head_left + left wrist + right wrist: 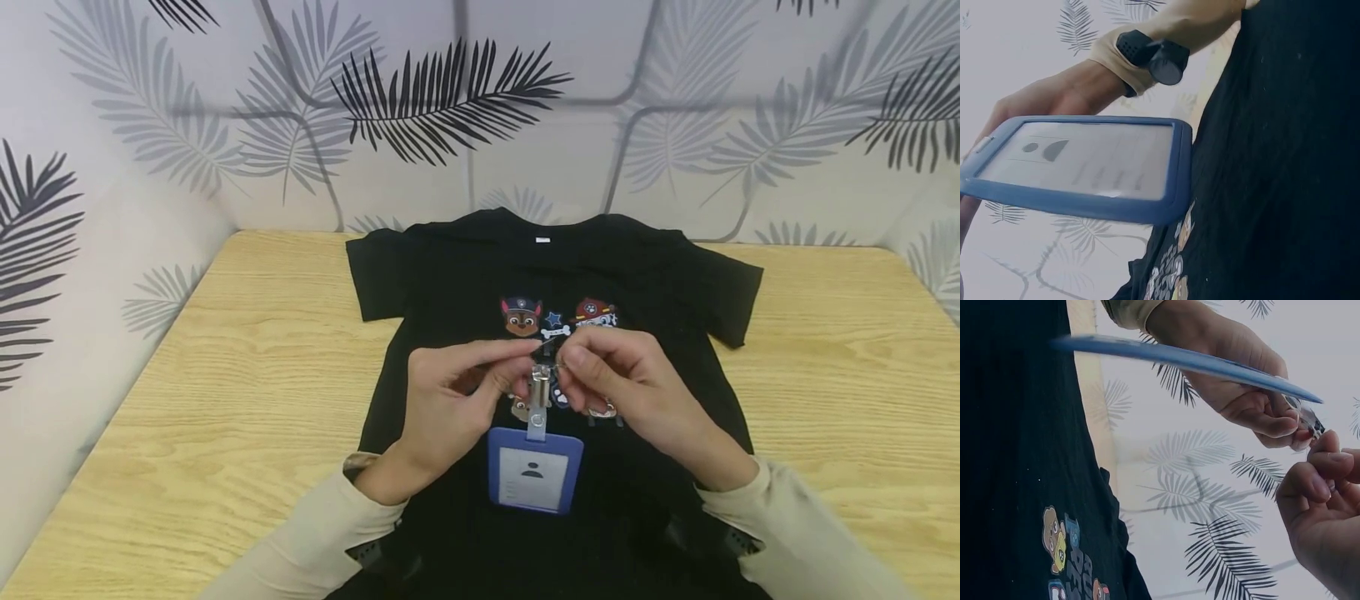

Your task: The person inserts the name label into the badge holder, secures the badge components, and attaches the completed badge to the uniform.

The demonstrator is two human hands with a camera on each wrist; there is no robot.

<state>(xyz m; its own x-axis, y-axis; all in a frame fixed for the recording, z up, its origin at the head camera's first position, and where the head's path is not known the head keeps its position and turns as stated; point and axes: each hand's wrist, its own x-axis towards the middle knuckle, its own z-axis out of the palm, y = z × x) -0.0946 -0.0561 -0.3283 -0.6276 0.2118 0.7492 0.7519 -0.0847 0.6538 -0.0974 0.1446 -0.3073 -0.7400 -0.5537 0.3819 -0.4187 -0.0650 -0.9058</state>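
A blue-framed badge holder (536,469) hangs from a clear strap below a silver metal clip (540,385), held up over the shirt. At the clip's left side, my left hand (453,400) pinches its top between thumb and fingers. My right hand (637,387) is close on the other side, thumb and fingertips pinching the end of a thin metal pin (553,340) that spans the gap between the hands. In the left wrist view the badge holder (1079,165) covers most of the left hand. The right wrist view shows it edge-on, with the clip (1313,420) between both hands' fingertips.
A black T-shirt (465,275) with cartoon dog prints lies spread face up on the wooden table (247,358), under both hands. Behind the table hangs a pale cloth (420,183) with leaf patterns. Dark wrist cameras sit by both cuffs.
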